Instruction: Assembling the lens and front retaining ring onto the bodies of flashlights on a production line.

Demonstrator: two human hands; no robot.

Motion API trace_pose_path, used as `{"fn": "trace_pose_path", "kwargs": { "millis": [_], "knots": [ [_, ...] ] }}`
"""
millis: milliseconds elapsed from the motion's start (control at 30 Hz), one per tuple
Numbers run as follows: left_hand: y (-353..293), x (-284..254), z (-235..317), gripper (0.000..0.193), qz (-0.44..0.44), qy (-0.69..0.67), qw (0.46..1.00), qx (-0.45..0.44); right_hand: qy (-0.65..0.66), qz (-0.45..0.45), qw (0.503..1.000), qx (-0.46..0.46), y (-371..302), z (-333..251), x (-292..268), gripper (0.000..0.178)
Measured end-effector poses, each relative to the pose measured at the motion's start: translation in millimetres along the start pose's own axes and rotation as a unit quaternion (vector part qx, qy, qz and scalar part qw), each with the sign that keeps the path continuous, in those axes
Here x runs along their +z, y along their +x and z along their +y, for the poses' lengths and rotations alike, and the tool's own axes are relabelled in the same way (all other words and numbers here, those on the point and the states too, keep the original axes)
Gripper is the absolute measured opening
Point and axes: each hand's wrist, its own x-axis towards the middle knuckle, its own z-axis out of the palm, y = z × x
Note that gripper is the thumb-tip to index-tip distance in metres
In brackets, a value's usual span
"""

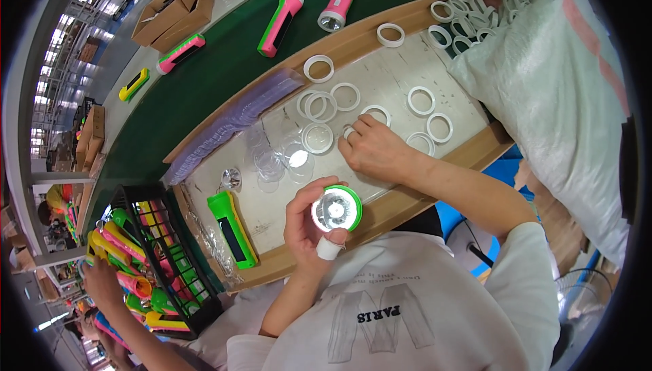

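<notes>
My left hand (pixel 303 225), its thumb wrapped in white tape, grips a flashlight (pixel 337 209) with its round head up. The head has a green rim and a shiny reflector; my fingers and palm hide the body. Ahead and to the right, my right hand (pixel 377 150) is closed, fingers curled down at a white plastic ring (pixel 348 131) mostly hidden by them. Another white ring (pixel 375 112) lies against its knuckles. Around it are several more loose rings, with clear round lenses (pixel 299 159) to the left. A green-and-yellow flashlight (pixel 233 229) lies left of my left hand.
A cardboard-edged tray (pixel 380 225) surrounds the parts, with a stack of clear lenses (pixel 234 126) along its far side. Behind runs a green belt (pixel 238 45) carrying flashlights. A black crate (pixel 170 255) of flashlights and a co-worker's hand (pixel 102 281) are left; a white sack (pixel 543 72) right.
</notes>
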Motion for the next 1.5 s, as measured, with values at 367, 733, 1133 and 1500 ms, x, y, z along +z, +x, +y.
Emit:
{"fn": "trace_pose_path", "kwargs": {
  "millis": [367, 733, 1133, 1500],
  "knots": [
    [7, -1, 16, 0.057, -0.036, -0.055, 0.994, -0.089, 0.714, -0.034, 0.646, 0.269, 5, -7, -118, 0.017],
    [2, 11, 6, 0.067, -0.024, 0.025, 0.999, -0.015, 0.600, 0.031, 0.745, 0.289, -2, -37, -110, 0.016],
    [2, 11, 7, 0.056, -0.009, 0.021, 1.000, -0.011, 0.143, 0.048, 0.961, 0.232, -41, 9, -42, 0.035],
    [8, 12, 4, 0.057, -0.039, 0.067, 0.997, 0.017, 0.137, 0.032, 0.971, 0.195, -33, 28, -17, 0.023]
  ]
}}
